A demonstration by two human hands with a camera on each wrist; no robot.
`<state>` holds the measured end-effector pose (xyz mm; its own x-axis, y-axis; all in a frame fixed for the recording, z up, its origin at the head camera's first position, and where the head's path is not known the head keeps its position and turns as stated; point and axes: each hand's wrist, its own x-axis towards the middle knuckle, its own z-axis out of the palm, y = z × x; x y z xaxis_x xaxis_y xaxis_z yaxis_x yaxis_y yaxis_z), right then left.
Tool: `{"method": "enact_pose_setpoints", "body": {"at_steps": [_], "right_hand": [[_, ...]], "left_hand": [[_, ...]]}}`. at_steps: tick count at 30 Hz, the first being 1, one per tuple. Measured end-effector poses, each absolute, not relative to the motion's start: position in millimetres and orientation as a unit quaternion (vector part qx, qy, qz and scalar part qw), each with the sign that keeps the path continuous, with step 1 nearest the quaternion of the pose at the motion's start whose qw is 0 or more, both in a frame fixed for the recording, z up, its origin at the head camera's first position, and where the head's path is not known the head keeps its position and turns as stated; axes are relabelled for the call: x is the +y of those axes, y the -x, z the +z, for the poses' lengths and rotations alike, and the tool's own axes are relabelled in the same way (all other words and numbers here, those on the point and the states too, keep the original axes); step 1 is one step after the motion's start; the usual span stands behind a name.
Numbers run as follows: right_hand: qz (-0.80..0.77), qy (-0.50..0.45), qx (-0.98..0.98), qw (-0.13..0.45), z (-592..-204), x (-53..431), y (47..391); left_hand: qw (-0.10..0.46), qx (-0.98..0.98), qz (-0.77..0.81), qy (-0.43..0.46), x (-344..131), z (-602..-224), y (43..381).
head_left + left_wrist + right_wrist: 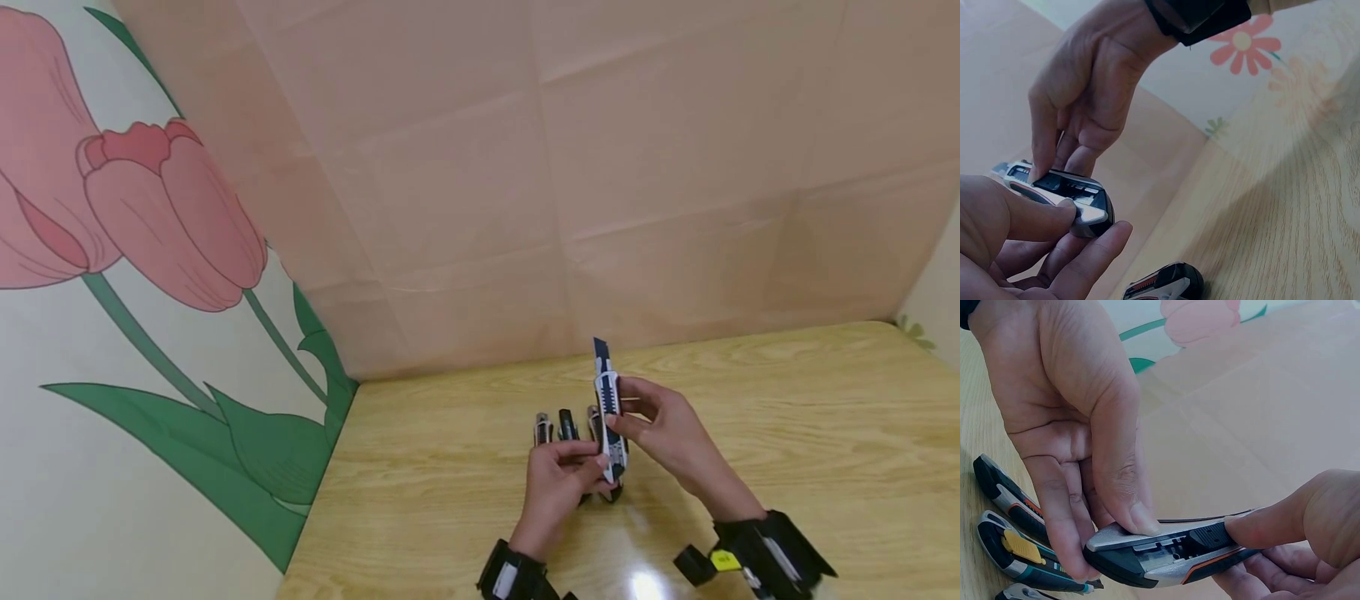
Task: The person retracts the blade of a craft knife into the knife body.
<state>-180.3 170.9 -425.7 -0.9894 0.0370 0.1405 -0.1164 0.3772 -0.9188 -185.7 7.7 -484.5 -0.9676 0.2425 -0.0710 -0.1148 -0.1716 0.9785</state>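
A grey-and-black utility knife [609, 400] is held above the table between both hands, its blade [602, 352] out and pointing away. My left hand [555, 483] pinches the rear end of the handle between thumb and fingers. Farther up, my right hand [667, 429] grips the body, its thumb [1266, 525] at the black slider [1210, 536]. Orange trim lines the handle in the right wrist view. More utility knives lie side by side on the table below: one with orange trim [1010, 497], one with a yellow slider [1022, 550], and another [1016, 592] partly cut off.
The wood-grain table [435, 467] meets a creased, pinkish-brown sheet [465, 208] at its back edge. On the left stands a wall with painted tulips [172, 208]. Black wrist bands with cameras [765, 550] sit on both wrists.
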Motion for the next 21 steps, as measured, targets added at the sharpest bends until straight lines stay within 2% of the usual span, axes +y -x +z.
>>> {"method": "enact_pose_setpoints", "body": {"at_steps": [7,21], "right_hand": [[0.556,-0.024,-0.828,0.068,-427.4,170.7,181.2],[0.558,-0.042,-0.826,0.063,-427.6,174.0,182.6]], "left_hand": [[0.112,0.642,0.758,-0.035,8.6,-483.5,186.2],[0.116,0.639,0.758,-0.058,5.5,-481.7,187.3]]}}
